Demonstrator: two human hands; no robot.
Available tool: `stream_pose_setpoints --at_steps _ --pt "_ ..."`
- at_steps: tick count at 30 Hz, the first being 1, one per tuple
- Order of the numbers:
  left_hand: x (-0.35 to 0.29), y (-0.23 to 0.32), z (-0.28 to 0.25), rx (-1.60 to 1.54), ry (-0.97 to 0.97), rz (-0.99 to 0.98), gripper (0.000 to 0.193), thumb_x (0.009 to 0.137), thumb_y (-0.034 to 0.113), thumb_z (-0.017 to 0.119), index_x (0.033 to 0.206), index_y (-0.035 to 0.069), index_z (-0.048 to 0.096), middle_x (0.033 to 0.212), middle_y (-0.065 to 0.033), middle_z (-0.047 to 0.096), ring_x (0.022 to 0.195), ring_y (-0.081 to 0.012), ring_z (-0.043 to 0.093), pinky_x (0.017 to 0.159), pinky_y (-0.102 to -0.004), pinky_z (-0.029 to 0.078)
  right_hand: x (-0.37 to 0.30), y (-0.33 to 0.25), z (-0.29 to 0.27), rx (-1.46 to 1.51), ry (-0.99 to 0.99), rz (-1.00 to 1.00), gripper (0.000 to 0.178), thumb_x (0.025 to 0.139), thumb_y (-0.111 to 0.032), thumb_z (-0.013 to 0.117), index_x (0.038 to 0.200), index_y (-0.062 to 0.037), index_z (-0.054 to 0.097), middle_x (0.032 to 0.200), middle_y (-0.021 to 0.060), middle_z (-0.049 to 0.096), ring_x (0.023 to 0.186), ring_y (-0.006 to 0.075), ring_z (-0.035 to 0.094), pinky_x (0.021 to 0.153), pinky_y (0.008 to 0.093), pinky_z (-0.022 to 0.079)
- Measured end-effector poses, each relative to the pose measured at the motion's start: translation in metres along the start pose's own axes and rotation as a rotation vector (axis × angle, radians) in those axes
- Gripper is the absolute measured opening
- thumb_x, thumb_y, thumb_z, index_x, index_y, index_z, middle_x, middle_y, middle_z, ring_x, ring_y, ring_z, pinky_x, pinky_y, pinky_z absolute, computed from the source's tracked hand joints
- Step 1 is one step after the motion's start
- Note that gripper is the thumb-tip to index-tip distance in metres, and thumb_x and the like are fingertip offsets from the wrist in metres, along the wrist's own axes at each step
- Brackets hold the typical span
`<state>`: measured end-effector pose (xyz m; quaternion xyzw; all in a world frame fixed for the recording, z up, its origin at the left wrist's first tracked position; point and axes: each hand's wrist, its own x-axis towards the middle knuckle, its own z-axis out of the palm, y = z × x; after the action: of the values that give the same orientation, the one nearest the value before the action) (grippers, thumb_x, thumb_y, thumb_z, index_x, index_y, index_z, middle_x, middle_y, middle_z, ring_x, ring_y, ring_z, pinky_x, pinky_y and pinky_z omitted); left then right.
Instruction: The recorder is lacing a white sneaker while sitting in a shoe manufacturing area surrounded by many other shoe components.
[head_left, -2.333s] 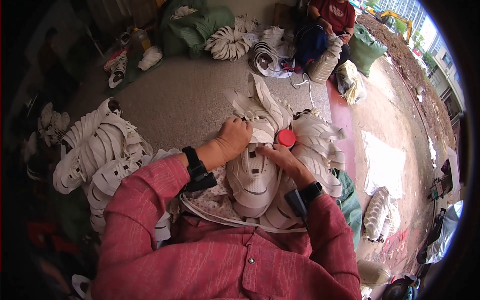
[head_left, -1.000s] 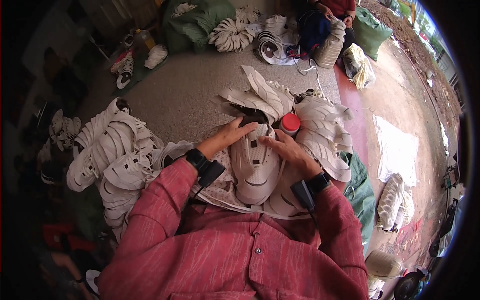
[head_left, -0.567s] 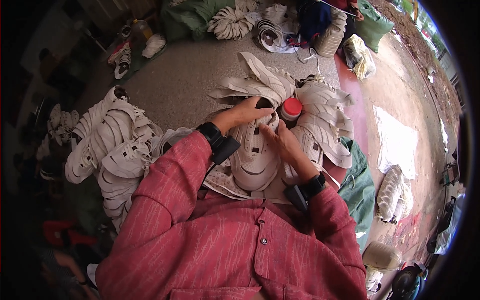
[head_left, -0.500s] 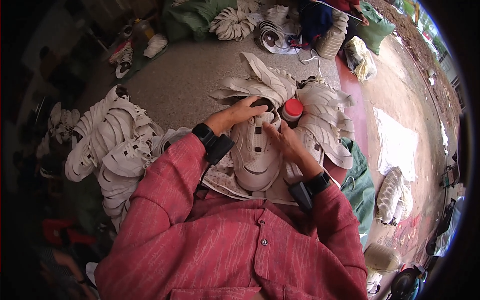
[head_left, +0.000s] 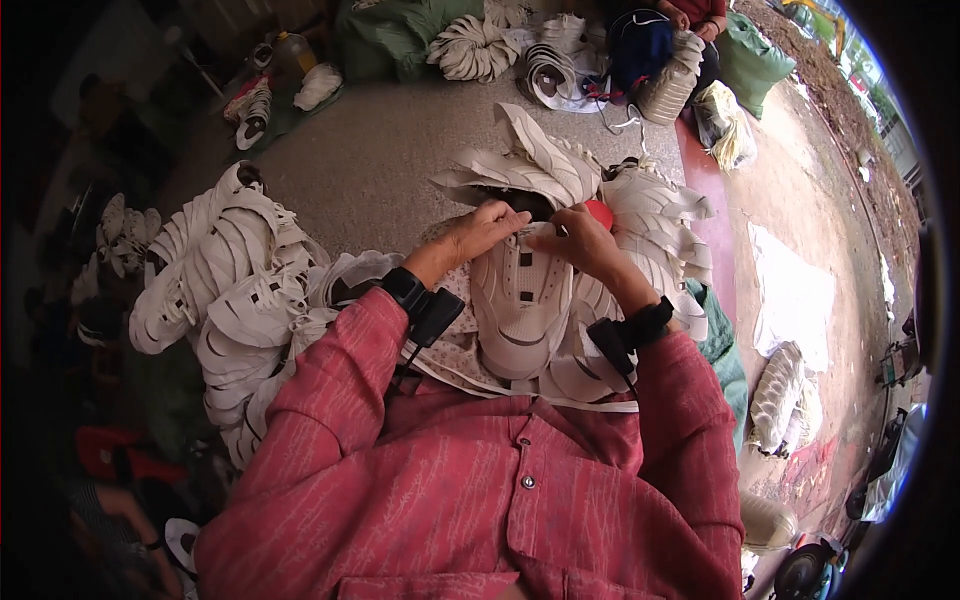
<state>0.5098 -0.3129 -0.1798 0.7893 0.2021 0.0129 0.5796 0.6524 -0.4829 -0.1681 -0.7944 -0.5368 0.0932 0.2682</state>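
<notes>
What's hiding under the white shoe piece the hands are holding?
Under the white shoe piece lie more white pieces stacked on the lap. Both hands cover its top end; the stack's bottom is hidden.

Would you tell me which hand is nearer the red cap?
Right. The right hand touches the red cap, partly covering it; the left hand sits apart, further left.

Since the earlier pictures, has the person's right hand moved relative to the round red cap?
Yes. The right hand moved up over the white cut-out piece and now covers most of the red cap.

White cutout piles crowding both sides
</notes>
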Motion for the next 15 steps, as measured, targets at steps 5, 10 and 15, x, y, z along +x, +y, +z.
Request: stream_pose_setpoints --at_steps 5,10,15 --pt "-0.002 -0.01 -0.002 -0.108 0.013 0.078 0.045 0.09 0.051 0.06 0.103 0.008 0.06 0.094 0.0008 0.054 0.09 -0.0112 0.049 0.081 -0.0259 0.041 -0.015 0.015 -0.003 0.987 -0.243 0.219 0.03 0.092 -0.029 0.065 0.112 -0.0066 0.062 0.096 -0.0045 0.061 0.088 0.0034 0.057 0.073 0.0205 0.045" --pt "-0.006 0.007 0.006 -0.232 -0.052 0.001 0.049 0.085 0.054 0.065 0.098 0.007 0.061 0.096 -0.0015 0.054 0.093 -0.0104 0.048 0.08 -0.0251 0.041 -0.014 0.017 0.018 0.95 -0.052 0.19 0.033 0.091 -0.032 0.065 0.103 -0.0017 0.063 0.086 -0.0015 0.06 0.076 0.0068 0.053 0.067 0.0218 0.042" --pt "-0.001 0.006 0.014 -0.109 0.026 0.015 0.042 0.079 0.044 0.076 0.088 0.004 0.065 0.084 -0.0011 0.059 0.077 -0.0094 0.055 0.068 -0.0217 0.045 -0.011 0.024 0.046 0.462 0.306 0.03 0.044 0.095 -0.044 0.055 0.09 -0.0016 0.062 0.078 0.0005 0.053 0.062 0.0104 0.045 0.058 0.0258 0.04"
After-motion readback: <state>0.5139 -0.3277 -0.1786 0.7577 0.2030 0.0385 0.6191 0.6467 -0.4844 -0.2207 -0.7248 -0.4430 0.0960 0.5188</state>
